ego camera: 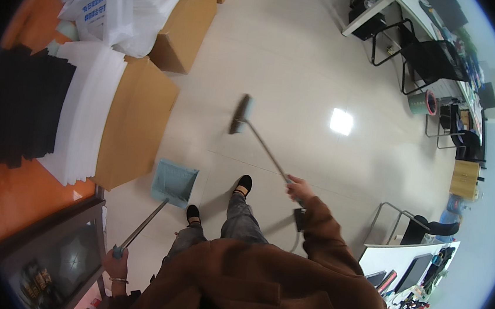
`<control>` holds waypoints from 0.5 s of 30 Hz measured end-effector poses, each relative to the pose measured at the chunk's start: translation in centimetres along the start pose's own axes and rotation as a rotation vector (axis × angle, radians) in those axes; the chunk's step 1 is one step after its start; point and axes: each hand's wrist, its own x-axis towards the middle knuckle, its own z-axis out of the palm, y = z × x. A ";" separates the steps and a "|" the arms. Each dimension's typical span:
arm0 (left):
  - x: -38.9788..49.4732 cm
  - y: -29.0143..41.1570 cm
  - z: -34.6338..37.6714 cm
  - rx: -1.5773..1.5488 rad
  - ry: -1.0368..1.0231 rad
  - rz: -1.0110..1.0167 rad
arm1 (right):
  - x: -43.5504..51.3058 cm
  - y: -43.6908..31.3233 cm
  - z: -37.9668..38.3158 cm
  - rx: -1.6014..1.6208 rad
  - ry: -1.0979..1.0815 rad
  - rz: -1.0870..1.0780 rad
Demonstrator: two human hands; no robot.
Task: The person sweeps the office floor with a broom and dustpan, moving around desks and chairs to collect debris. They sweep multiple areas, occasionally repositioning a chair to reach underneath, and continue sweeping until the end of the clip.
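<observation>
My right hand [300, 190] grips the upper part of a broom [267, 152] with a long thin handle. The broom's head [241, 114] is slightly blurred and lies out over the pale tiled floor [281, 69], ahead of my feet. At lower left, my left hand [116, 263] is closed around the top of a long-handled dustpan's handle [146, 224]. Its light blue-grey pan [175, 182] rests on the floor beside a cardboard box, left of my black shoes [243, 185]. I cannot make out any debris in the pan.
Cardboard boxes [137, 123], white foam sheets [87, 114], black sheets [26, 108] and a white plastic bag [105, 14] line the left. A dark cabinet [58, 244] stands lower left. On the right are chairs [434, 60], a waste bin [422, 102] and desks [367, 253].
</observation>
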 end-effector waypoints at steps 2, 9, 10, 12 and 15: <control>1.5 2.2 0.6 -0.005 0.005 0.050 | -3.3 0.4 -6.1 -0.074 0.136 0.025; 5.1 8.4 0.8 -0.270 -0.030 0.099 | -8.5 0.9 -10.4 -0.172 0.301 -0.049; 5.4 8.9 0.6 -0.263 -0.040 0.081 | -9.2 1.3 -9.8 -0.210 0.271 -0.058; 6.1 9.8 0.0 -0.312 -0.072 0.027 | -10.4 2.1 -8.2 -0.278 0.239 -0.071; 7.0 11.7 0.1 -0.352 0.072 0.028 | -9.6 2.5 -5.0 -0.117 0.037 -0.025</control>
